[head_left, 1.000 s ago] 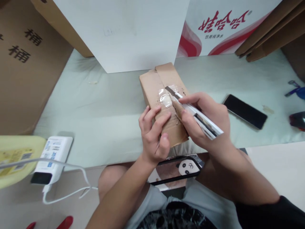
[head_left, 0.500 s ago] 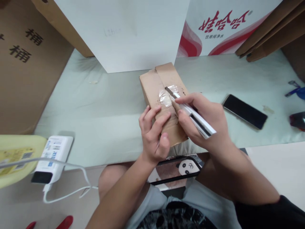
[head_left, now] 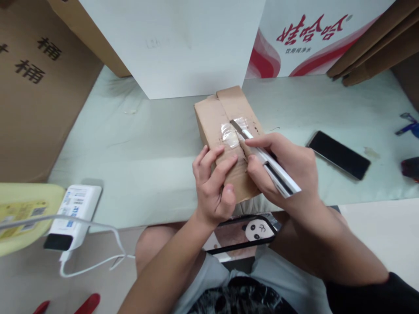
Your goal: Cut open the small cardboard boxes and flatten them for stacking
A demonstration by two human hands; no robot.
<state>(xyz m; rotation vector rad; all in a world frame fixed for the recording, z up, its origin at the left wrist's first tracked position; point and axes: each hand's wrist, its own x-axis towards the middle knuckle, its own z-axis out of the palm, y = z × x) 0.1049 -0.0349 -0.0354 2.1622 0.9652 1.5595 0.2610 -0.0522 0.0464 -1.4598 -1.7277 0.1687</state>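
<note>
A small brown cardboard box (head_left: 209, 114) lies tilted on a pale green surface. Clear tape (head_left: 230, 134) crosses the seam of its top. My left hand (head_left: 214, 183) holds the box steady, its curled fingers pressing on the top and near left edge, thumb apart. In my right hand (head_left: 288, 170) is a white utility knife (head_left: 273, 168), its dark blade (head_left: 236, 126) out and touching the tape near the seam. Beneath the handle, my right fingers partly cover the box's right side.
A large white carton (head_left: 193, 52) stands behind the box. To the right lie a black phone (head_left: 339, 155) and a dark red object (head_left: 410, 168). At left are a white power bank (head_left: 76, 209) with a cable and a yellow container (head_left: 29, 196). A panda-printed case (head_left: 242, 234) rests below, near my lap.
The whole view has shifted slightly, with the box and both hands appearing a little further right. Knife and blade keep about the same place on the tape.
</note>
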